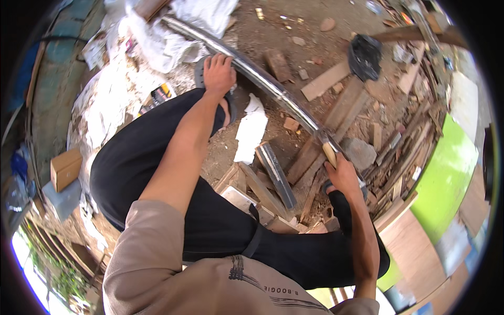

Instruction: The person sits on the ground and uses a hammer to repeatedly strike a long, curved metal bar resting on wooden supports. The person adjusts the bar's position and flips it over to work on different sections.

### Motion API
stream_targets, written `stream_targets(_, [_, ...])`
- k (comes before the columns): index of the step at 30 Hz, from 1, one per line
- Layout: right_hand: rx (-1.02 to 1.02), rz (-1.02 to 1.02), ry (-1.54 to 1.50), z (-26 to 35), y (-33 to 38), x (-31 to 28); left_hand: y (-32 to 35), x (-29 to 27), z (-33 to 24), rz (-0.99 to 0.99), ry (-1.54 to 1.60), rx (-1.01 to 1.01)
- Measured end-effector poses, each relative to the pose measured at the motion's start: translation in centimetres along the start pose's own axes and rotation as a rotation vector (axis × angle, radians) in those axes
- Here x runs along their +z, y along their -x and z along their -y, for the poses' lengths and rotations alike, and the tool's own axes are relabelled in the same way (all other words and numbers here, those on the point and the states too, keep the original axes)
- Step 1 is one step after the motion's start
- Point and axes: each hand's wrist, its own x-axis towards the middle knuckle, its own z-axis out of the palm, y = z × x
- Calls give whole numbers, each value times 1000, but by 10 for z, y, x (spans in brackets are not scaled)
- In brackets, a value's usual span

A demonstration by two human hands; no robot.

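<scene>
Pole beside left hand, grip unclear | right hand clamped on handle | work seems underway, remainder unclear

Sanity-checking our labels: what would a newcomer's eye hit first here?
First, the long, shiny metal bar slanting from upper left toward the right hand, which grips a wooden handle. Then the lime-green panel at right, and crumpled white sheeting at upper left.

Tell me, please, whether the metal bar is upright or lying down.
Lying down: the metal bar stretches lengthwise across the dirt ground, past the left hand.
</scene>
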Motion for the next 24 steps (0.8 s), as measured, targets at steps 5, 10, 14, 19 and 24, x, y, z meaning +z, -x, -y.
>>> stream_targets(5, [252,20,-138,-46,111,-41,-16,0,-80,89,154,292])
stream_targets(10, [433,-82,-342,-74,170,-36,2,-1,-193,311,302,633])
stream_targets(14, [399,-97,-395,-72,152,-17,12,9,-243,564,167,539])
stream_targets(19, [281,-111,-259,-92,150,19,8,3,-254,738,68,474])
stream_targets(24, [195,-3,-115,-79,161,26,-4,-4,-236,736,85,557])
